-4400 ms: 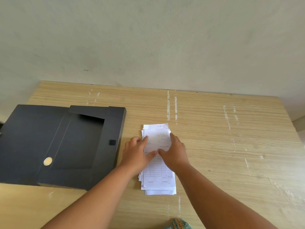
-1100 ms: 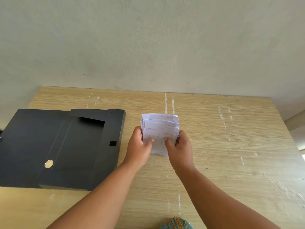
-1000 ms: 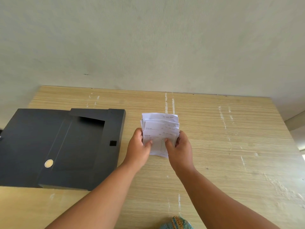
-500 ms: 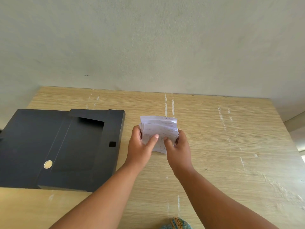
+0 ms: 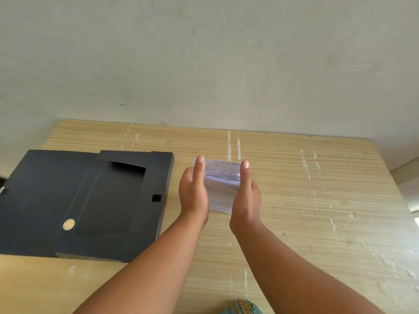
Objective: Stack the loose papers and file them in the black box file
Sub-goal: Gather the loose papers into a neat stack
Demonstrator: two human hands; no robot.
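Note:
A small stack of white printed papers (image 5: 221, 185) is held upright above the wooden table (image 5: 294, 200), its lower edge toward me. My left hand (image 5: 193, 191) presses flat against the stack's left side and my right hand (image 5: 246, 193) against its right side, fingers straight and pointing away from me. The black box file (image 5: 86, 200) lies open on the table to the left of my hands, its lid spread out to the left with a round metal ring on it. Nothing is visible inside the file.
A plain grey wall (image 5: 204, 64) runs along the table's far edge. The table's right edge is near the frame's right side. A bit of knitted cloth (image 5: 242, 308) shows at the bottom edge.
The papers were lifted off the table and gripped with my thumbs on top. Now both hands have straightened and squeeze the stack from its two sides.

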